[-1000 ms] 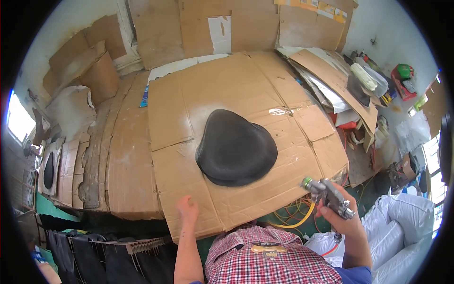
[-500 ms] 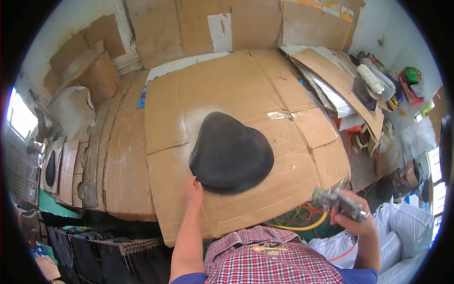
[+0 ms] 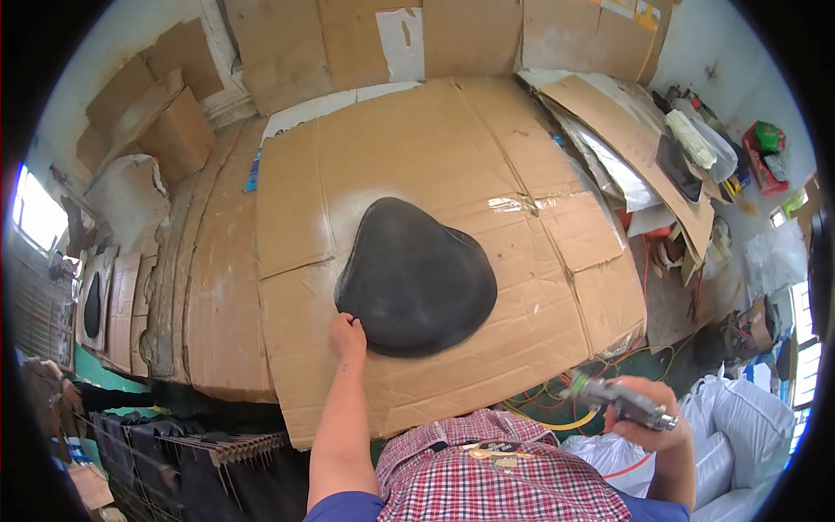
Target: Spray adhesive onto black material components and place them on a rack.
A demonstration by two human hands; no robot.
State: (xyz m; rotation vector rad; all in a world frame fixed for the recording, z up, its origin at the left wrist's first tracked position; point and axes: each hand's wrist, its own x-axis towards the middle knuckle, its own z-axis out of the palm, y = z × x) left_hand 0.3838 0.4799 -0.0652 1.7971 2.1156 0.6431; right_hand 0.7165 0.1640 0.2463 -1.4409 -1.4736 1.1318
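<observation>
A black, rounded-triangular pad [image 3: 417, 283], smooth and slightly domed, lies on a flat cardboard sheet [image 3: 470, 378]. At its near left edge is my left hand [image 3: 348, 337], with fingers pinched together at the rim. My right hand [image 3: 651, 409] is wrapped around a metal spray gun [image 3: 622, 402] off the near right side of the cardboard. The gun's greenish front end points left, apart from the pad. My left fingertips partly hide where they meet the pad's edge.
Coiled yellow and red hoses [image 3: 565, 424] lie below the table's near right edge. White sacks [image 3: 739, 418] stand to the right. Stacked cardboard sheets [image 3: 639, 148] lean at the far right, and a cardboard-covered surface [image 3: 230, 313] adjoins on the left. Dark pieces [image 3: 200, 470] hang at lower left.
The view has shifted slightly, so the pad and cardboard appear higher and farther left. My right hand has lowered a little with the spray gun. My left hand stays at the pad's edge.
</observation>
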